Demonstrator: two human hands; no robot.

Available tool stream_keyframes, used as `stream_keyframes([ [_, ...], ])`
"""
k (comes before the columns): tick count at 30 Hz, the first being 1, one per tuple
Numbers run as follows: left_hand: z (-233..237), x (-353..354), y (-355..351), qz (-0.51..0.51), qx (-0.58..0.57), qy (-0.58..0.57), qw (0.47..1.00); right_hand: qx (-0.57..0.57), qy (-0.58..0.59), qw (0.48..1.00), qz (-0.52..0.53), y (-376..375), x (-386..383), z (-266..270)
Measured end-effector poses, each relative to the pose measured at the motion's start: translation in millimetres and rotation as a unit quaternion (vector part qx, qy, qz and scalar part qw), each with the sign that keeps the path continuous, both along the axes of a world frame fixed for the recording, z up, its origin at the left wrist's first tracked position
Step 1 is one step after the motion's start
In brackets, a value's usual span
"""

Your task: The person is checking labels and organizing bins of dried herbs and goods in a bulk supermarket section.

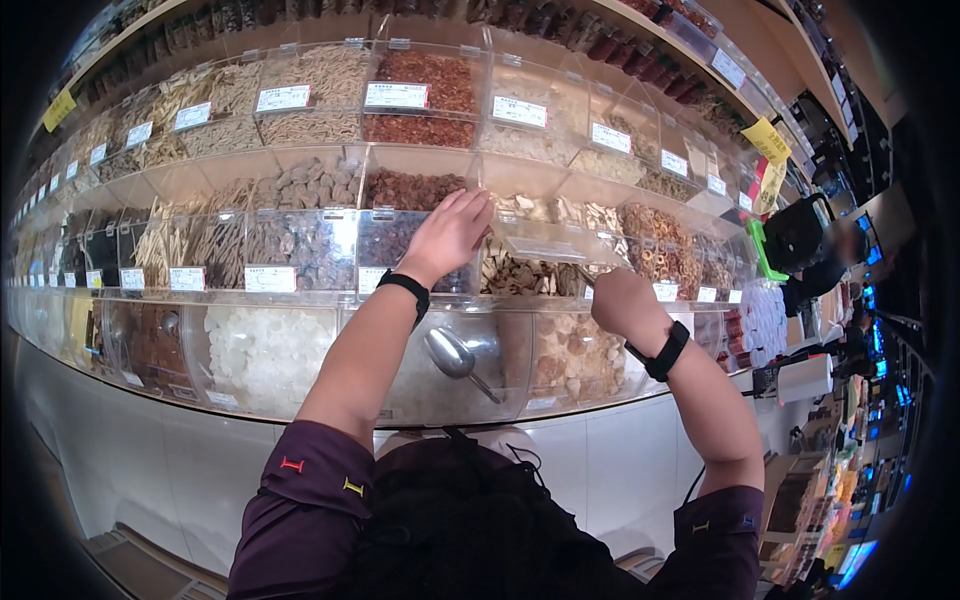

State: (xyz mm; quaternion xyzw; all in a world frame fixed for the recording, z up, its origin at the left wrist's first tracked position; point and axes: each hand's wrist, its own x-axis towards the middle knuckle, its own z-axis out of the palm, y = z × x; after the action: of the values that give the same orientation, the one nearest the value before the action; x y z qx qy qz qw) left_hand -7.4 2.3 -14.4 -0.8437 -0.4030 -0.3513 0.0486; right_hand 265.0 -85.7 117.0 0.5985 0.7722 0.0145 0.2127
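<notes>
My left hand (452, 232) reaches up to the middle row of clear bins, fingers on the near edge of a raised clear lid (545, 240). Under that lid lies a bin of pale dried slices (525, 276). My right hand (618, 298) is curled into a fist at the front of this bin, just right of the slices. Its fingers face away, so I cannot see whether it holds anything. Both wrists wear black bands.
Rows of clear labelled bins with dried goods (410, 95) curve across the wall. A metal scoop (455, 355) lies in a lower bin, below my left forearm. Another person (835, 262) stands at a counter to the far right. A white panel runs below the bins.
</notes>
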Motion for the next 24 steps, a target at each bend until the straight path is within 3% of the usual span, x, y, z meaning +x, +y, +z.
stream_keyframes([
  [1,-1,0,0,0.0,0.003,-0.004,1.0,0.048,-0.014,0.998,0.03,-3,2,-3],
  [8,1,1,-1,0.001,-0.001,-0.008,1.0,0.008,0.011,1.0,-0.019,-15,-12,-15],
  [14,-1,0,0,0.0,0.014,0.007,1.0,0.069,0.053,0.996,0.001,-9,16,-15],
  [24,1,1,0,0.002,0.021,0.012,1.0,0.06,0.086,0.994,-0.004,-23,7,-43],
])
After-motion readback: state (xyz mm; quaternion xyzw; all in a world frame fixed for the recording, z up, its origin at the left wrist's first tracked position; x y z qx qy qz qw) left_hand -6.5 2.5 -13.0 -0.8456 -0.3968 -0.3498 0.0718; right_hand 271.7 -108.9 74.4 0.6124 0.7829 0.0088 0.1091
